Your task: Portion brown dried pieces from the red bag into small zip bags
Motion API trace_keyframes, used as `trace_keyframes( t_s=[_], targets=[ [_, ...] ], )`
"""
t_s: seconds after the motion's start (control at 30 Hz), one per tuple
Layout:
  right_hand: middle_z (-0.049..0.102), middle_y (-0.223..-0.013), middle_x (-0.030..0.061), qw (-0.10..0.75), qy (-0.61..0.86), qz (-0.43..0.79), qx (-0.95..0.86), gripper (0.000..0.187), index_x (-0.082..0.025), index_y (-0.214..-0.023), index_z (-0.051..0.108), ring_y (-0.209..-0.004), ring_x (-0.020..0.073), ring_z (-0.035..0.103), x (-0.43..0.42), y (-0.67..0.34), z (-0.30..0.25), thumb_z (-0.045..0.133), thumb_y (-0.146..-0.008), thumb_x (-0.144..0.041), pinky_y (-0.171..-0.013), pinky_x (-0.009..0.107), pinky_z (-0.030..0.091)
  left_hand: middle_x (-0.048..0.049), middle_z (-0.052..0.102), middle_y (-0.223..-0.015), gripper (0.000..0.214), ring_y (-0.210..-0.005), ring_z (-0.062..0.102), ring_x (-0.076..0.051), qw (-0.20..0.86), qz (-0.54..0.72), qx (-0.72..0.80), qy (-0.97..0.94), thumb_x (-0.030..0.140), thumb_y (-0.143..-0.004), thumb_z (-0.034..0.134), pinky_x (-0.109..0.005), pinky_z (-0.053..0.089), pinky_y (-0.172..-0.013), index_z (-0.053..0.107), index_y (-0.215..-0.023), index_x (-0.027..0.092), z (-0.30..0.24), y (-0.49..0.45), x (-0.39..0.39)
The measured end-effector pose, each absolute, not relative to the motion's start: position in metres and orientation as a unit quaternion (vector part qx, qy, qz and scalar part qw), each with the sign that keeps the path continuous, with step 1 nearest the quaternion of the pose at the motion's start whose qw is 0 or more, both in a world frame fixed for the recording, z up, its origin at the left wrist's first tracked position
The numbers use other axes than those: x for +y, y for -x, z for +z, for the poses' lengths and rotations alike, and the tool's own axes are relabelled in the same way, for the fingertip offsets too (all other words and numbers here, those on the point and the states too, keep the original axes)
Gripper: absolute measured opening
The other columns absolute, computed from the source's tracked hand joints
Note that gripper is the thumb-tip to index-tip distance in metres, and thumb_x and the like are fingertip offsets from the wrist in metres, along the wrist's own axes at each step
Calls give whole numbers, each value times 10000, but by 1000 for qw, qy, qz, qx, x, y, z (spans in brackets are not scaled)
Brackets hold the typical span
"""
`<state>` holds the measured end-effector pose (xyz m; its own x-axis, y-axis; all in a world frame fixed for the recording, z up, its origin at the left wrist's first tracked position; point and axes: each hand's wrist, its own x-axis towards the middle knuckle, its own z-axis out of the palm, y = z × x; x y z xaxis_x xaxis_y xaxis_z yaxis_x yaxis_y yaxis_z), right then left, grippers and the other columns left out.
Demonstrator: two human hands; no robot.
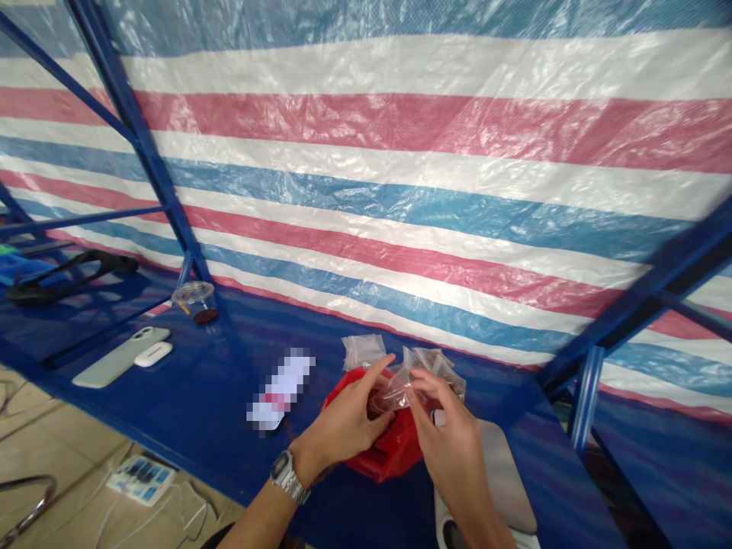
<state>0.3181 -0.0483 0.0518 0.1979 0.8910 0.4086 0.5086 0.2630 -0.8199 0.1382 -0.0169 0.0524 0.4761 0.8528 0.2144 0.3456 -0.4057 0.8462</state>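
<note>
My left hand (pixel 347 418) and my right hand (pixel 444 429) meet over a red plastic bag (pixel 392 451) on the blue table. Both pinch a small clear plastic bag (pixel 391 393) between thumb and fingers. My left wrist wears a metal watch (pixel 287 476). More small clear bags (pixel 364 351) lie just behind the red bag, some of them (pixel 440 366) behind my right hand.
A white phone (pixel 117 357) and a small white case (pixel 153 354) lie at the left, with a clear plastic cup (pixel 195 302) behind them. A grey-white device (pixel 503 480) sits under my right forearm. Blue metal posts (pixel 583 400) frame the striped tarp. A power strip (pixel 140 479) lies on the floor.
</note>
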Motion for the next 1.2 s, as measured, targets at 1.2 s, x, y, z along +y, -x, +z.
trace_keyframes(
  t_s=[1.2],
  targets=[
    [796, -1105, 40, 469, 665, 137, -565, 243, -245, -1084, 744, -1031, 235, 741, 9, -427, 24, 555, -932, -261, -945, 382, 544, -97, 694, -1343, 361, -1310, 575, -295, 70, 251, 547, -796, 274, -1005, 413, -546, 366, -1117, 748, -1140, 262, 45, -138, 71]
  ],
)
